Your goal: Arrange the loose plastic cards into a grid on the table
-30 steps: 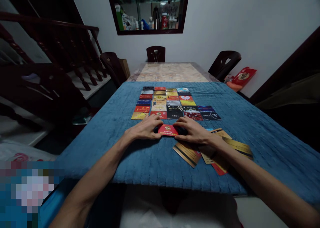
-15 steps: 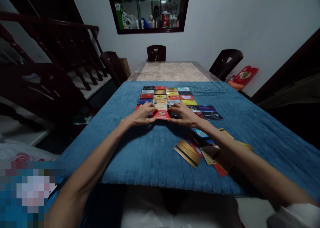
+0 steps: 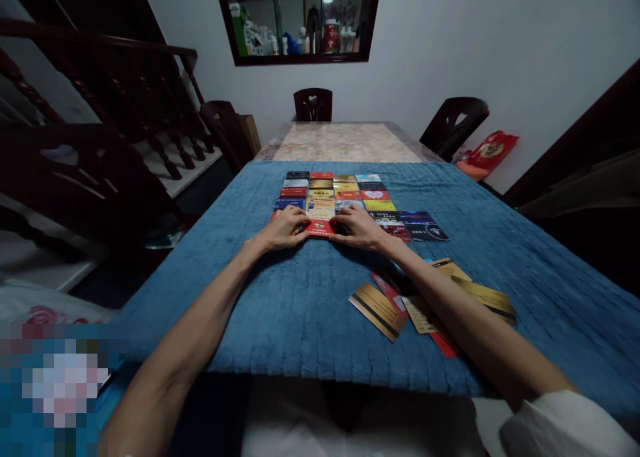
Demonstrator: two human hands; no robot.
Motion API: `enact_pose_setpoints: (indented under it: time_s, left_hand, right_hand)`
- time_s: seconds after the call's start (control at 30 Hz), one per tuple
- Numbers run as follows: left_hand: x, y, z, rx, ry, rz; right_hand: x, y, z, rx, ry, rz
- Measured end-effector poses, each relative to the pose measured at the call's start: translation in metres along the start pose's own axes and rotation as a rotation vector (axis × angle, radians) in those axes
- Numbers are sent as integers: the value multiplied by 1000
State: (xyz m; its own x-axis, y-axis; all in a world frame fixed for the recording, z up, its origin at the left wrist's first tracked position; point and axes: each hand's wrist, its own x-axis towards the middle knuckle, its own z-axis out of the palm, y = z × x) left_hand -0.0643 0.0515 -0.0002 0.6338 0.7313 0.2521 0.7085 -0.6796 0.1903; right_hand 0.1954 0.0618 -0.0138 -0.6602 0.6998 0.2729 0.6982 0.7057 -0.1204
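A red card (image 3: 320, 228) lies at the near edge of a grid of cards on the blue cloth. My left hand (image 3: 289, 227) curls its fingers and thumb against the card's left edge. On the opposite edge, my right hand (image 3: 357, 228) grips the card the same way. Just beyond it are a pale yellow card (image 3: 320, 205) and, further back, rows of cards such as a white-heart card (image 3: 375, 195). Some cards beneath my hands are hidden. Two dark cards (image 3: 427, 232) extend the grid to the right.
Loose cards, among them a gold card (image 3: 379, 310) and another gold card (image 3: 484, 299), overlap under my right forearm. The blue cloth (image 3: 280, 310) covers the near part of the table; its bare patterned top (image 3: 345, 141) shows behind. Chairs (image 3: 313, 105) stand around it.
The red card has shifted slightly left and away, with both hands still at its sides. My right forearm has swung a little left, uncovering more of the loose gold cards.
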Motion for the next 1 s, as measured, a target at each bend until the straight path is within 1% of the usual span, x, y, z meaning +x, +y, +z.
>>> enact_pose_setpoints:
  time_s: [0.23, 0.4, 0.63, 1.0]
  left_hand:
    - [-2, -2, 4, 29, -18, 30]
    - [-3, -4, 8, 42, -7, 48]
    - [-4, -3, 7, 71, 3, 38]
    - [-4, -2, 7, 96, 42, 87]
  right_hand:
    - [-2, -5, -1, -26, -28, 33]
    - [-4, -8, -1, -66, -32, 46]
    - [-5, -13, -3, -85, -36, 64]
    - [-5, -16, -4, -72, -24, 86]
